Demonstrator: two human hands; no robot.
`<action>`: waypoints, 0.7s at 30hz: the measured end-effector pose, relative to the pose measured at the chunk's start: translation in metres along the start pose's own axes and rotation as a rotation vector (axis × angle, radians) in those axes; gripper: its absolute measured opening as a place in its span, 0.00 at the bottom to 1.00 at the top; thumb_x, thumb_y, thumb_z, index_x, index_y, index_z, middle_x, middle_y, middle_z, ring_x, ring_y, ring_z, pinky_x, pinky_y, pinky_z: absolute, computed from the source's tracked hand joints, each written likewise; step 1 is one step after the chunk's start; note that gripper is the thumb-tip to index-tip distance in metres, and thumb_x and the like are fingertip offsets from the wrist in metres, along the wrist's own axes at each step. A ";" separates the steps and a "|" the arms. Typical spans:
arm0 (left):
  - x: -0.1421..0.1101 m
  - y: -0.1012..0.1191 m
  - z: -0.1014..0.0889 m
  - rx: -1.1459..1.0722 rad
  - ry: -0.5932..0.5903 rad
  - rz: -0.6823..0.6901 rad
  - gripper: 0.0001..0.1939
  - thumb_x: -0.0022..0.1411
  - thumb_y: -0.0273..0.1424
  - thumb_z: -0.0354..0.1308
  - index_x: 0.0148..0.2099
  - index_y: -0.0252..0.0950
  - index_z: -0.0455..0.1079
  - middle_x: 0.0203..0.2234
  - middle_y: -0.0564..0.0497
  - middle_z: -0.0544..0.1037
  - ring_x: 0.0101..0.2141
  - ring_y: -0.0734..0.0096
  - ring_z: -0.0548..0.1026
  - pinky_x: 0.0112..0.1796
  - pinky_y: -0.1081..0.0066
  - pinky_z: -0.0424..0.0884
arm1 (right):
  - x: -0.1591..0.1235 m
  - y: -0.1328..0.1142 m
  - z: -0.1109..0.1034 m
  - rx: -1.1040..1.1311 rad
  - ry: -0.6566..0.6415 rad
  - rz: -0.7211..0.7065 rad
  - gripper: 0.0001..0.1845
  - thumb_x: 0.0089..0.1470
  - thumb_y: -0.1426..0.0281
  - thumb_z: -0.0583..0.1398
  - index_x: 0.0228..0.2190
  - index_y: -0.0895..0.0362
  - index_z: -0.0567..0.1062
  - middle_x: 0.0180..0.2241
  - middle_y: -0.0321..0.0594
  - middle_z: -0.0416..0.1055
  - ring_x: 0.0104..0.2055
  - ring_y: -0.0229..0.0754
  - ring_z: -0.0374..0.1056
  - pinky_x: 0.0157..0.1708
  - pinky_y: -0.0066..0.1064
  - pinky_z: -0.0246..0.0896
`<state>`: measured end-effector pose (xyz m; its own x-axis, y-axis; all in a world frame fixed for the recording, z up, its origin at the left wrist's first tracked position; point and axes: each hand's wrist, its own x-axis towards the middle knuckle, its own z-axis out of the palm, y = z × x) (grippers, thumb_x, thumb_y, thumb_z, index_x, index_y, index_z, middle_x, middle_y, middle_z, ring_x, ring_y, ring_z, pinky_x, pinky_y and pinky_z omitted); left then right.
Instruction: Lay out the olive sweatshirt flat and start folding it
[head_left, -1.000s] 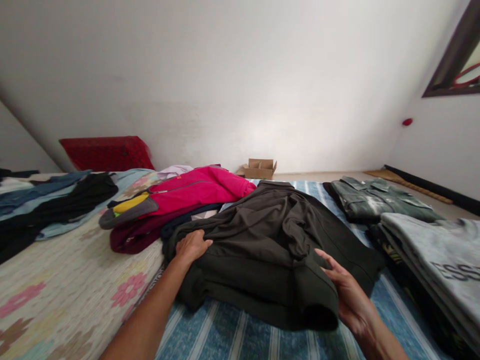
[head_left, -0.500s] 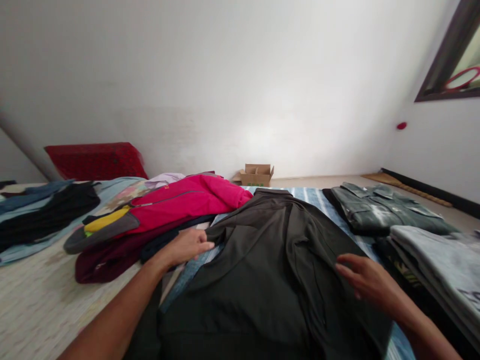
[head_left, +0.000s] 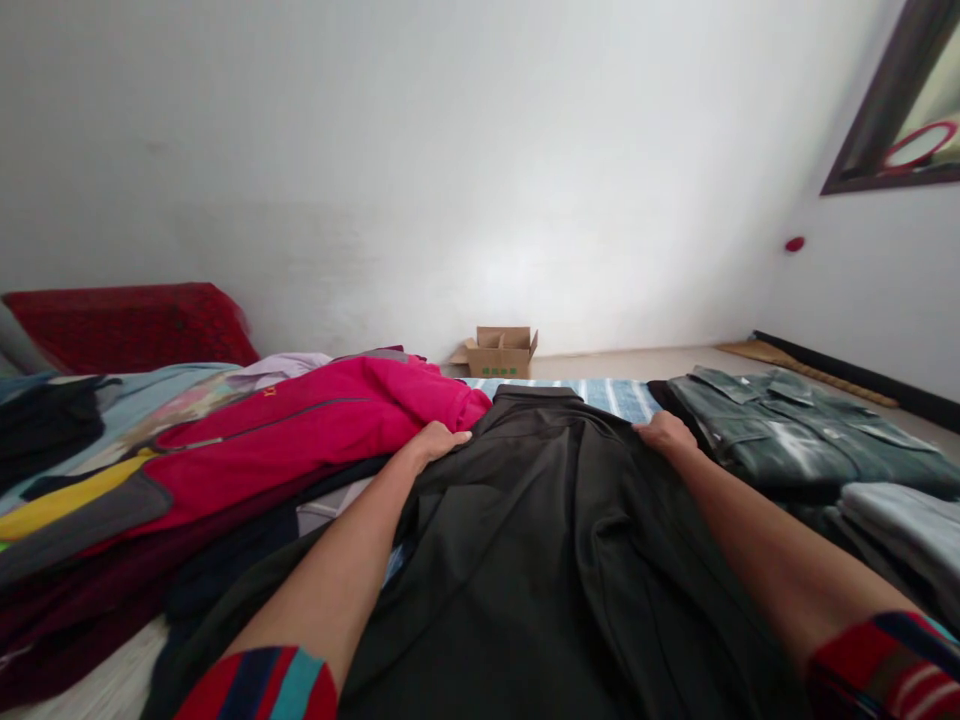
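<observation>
Presently, the dark olive garment [head_left: 555,570] lies spread lengthwise on the blue-striped mat [head_left: 600,395], its collar at the far end and its body running toward the near edge of the view. Compared with the earlier frame, both hands have moved farther along the cloth, toward the collar. The left hand [head_left: 439,442] now rests on the garment's left edge, just beside the pink zip jacket [head_left: 315,440]. The right hand [head_left: 664,433] has moved from above the right side and now rests on the far right shoulder area. Both lie palm-down with the fingers slightly curved; whether either pinches the cloth cannot be determined. Striped sleeve cuffs [head_left: 262,685] have now entered the view at the near edge. To the right lie a folded grey-green shirt [head_left: 795,430] and a stack of pale folded clothing [head_left: 907,530]. A cardboard box [head_left: 501,352] stands on the floor beyond the mat.
</observation>
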<state>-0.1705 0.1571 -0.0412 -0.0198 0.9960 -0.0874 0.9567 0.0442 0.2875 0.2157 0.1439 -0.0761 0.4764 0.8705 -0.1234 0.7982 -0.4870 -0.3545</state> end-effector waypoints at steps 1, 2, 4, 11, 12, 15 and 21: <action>0.001 0.002 0.001 -0.008 -0.002 0.012 0.19 0.56 0.43 0.53 0.26 0.33 0.73 0.25 0.47 0.78 0.29 0.63 0.76 0.27 0.72 0.67 | 0.003 -0.001 0.003 -0.012 0.000 0.017 0.23 0.55 0.56 0.58 0.44 0.62 0.72 0.48 0.50 0.69 0.48 0.48 0.67 0.44 0.43 0.63; 0.001 0.003 0.001 -0.009 0.003 0.025 0.16 0.55 0.41 0.55 0.26 0.33 0.74 0.25 0.48 0.78 0.29 0.63 0.75 0.28 0.72 0.67 | 0.005 -0.002 0.006 -0.021 -0.001 0.025 0.22 0.56 0.57 0.58 0.44 0.61 0.71 0.48 0.49 0.68 0.47 0.47 0.67 0.45 0.44 0.63; 0.001 0.006 0.000 0.009 0.038 0.051 0.11 0.54 0.36 0.56 0.26 0.34 0.74 0.25 0.49 0.78 0.32 0.64 0.75 0.30 0.73 0.67 | 0.006 -0.003 0.011 -0.027 -0.003 0.015 0.20 0.57 0.58 0.58 0.44 0.60 0.71 0.46 0.46 0.69 0.46 0.45 0.67 0.44 0.42 0.64; 0.013 0.022 -0.036 0.113 0.273 0.080 0.14 0.59 0.31 0.48 0.36 0.33 0.75 0.36 0.44 0.78 0.41 0.60 0.73 0.40 0.71 0.65 | 0.007 -0.006 0.001 -0.041 0.078 -0.112 0.13 0.60 0.65 0.54 0.42 0.58 0.73 0.43 0.46 0.72 0.44 0.44 0.69 0.39 0.36 0.65; 0.018 0.026 -0.046 0.129 0.311 0.081 0.15 0.60 0.32 0.48 0.39 0.33 0.75 0.38 0.44 0.78 0.42 0.59 0.73 0.41 0.70 0.65 | 0.010 -0.007 -0.007 -0.051 0.105 -0.130 0.13 0.59 0.67 0.54 0.42 0.58 0.73 0.43 0.47 0.72 0.45 0.46 0.69 0.39 0.35 0.64; 0.035 0.038 -0.073 0.246 0.445 0.122 0.17 0.63 0.33 0.45 0.47 0.35 0.71 0.43 0.42 0.75 0.45 0.54 0.71 0.43 0.64 0.64 | 0.023 -0.013 -0.035 -0.092 0.200 -0.169 0.15 0.57 0.70 0.52 0.43 0.58 0.73 0.44 0.53 0.71 0.47 0.52 0.68 0.40 0.36 0.62; 0.060 0.039 -0.051 0.349 0.487 0.127 0.19 0.65 0.25 0.39 0.50 0.32 0.68 0.45 0.36 0.72 0.46 0.51 0.69 0.41 0.60 0.63 | 0.046 -0.013 -0.057 -0.170 0.321 -0.158 0.19 0.55 0.72 0.51 0.48 0.61 0.70 0.44 0.58 0.70 0.48 0.55 0.68 0.42 0.41 0.62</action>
<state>-0.1487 0.2223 0.0135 0.0493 0.9164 0.3972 0.9973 -0.0236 -0.0693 0.2483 0.1864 -0.0246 0.4124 0.8825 0.2263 0.9077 -0.3769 -0.1844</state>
